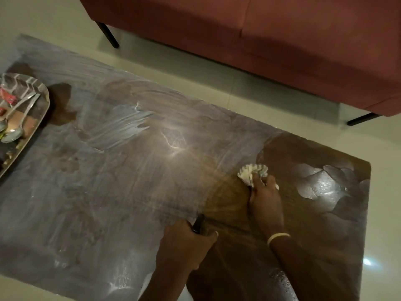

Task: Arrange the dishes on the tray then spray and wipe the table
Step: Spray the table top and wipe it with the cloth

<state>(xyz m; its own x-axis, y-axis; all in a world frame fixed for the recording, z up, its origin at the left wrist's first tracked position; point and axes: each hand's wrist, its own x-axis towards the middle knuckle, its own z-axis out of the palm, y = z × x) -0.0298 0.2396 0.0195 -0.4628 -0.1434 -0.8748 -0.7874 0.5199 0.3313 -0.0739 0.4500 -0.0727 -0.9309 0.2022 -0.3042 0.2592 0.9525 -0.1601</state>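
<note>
A dark wooden table (227,235) fills the view, with most of its surface covered in whitish spray streaks and a clean brown patch at the right. My right hand (265,198) presses a crumpled white cloth (251,172) onto the table at the edge of that patch. My left hand (184,244) is closed around a dark object (198,223), only its top showing, near the table's front. A metal tray (41,114) at the far left holds spoons (19,118) and other dishes, partly cut off by the frame.
A red sofa (282,40) on thin black legs (108,34) stands beyond the table's far edge. Pale tiled floor (379,213) surrounds the table. Wet blotches (319,183) glisten at the table's right end.
</note>
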